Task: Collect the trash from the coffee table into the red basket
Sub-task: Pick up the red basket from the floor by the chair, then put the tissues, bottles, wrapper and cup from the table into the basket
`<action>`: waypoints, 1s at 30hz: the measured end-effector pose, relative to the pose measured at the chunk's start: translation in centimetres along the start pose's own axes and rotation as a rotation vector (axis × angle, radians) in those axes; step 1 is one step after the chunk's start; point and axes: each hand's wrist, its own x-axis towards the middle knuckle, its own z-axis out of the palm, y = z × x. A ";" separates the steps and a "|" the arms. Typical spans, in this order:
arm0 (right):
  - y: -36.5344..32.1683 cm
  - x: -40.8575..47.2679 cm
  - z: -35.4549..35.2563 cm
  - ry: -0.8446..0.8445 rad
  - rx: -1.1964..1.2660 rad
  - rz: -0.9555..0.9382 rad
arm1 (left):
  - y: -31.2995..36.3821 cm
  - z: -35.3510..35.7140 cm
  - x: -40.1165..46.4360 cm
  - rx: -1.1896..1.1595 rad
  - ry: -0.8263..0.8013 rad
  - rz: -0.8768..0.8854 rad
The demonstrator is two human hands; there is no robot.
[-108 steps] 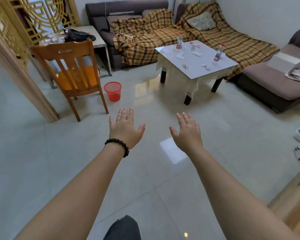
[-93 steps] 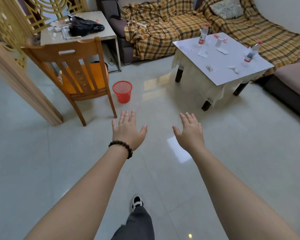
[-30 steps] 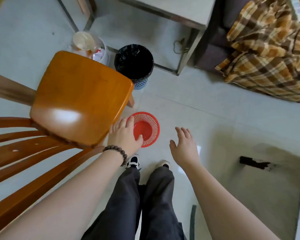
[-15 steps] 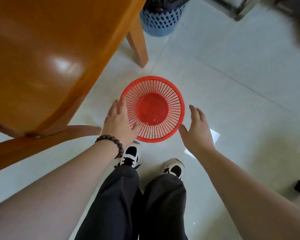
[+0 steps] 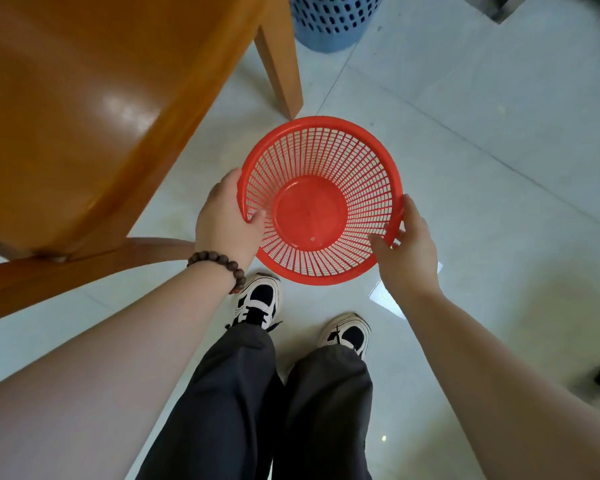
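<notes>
The red basket (image 5: 321, 199) was gripped from both sides, w/ its open mouth turned up toward the camera, so the solid round bottom and slotted walls were seen straight on. Nothing was seen inside it. The left hand (image 5: 227, 225) was clamped on the left rim, thumb hooked over the edge to the inside and the rest of the fingers hidden behind the wall. The right hand (image 5: 409, 252) was closed on the right rim, thumb pressed against the inside mesh, other fingers wrapped round the outside. A dark bead bracelet (image 5: 219, 266) was worn on the left wrist. Basket was held above the pale tiled floor (image 5: 482, 174), just right of the orange wooden chair (image 5: 84, 109), whose near-right leg came down just beyond the basket's far rim; whether the basket was touching the floor or lifted clear couldn't be told for sure. A blue perforated bin (image 5: 333, 20) was cut off at the far edge of the frame, past the chair leg. Near the bottom, dark grey trousers (image 5: 274, 403) and two black & white sneakers (image 5: 257, 303) were seen on the tiles, toes right below the basket's near rim. Coffee table wasn't in shot.
</notes>
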 end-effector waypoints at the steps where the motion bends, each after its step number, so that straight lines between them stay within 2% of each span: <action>1: -0.7 -0.7 -1.0 0.031 -0.002 -0.009 | 1.1 -0.9 -0.3 -0.006 0.008 0.017; 6: -5.3 -5.3 -7.8 0.209 -0.009 -0.013 | 8.2 -7.1 -2.7 -0.058 0.042 0.148; 10: -10.8 -10.2 -15.0 0.301 0.034 -0.049 | 14.7 -13.8 -5.2 -0.102 -0.020 0.260; 15: -17.9 -18.7 -23.6 0.458 0.017 -0.120 | 22.5 -23.3 -9.7 -0.150 -0.055 0.416; 20: -23.1 -27.9 -29.5 0.586 0.120 -0.135 | 28.9 -31.5 -13.9 -0.130 -0.048 0.602; 24: -24.2 -33.2 -32.8 0.735 0.184 -0.111 | 33.3 -34.7 -17.3 -0.184 -0.122 0.731; 30: -21.0 -39.1 -35.9 0.958 0.252 0.057 | 39.1 -33.4 -22.8 -0.140 -0.274 0.891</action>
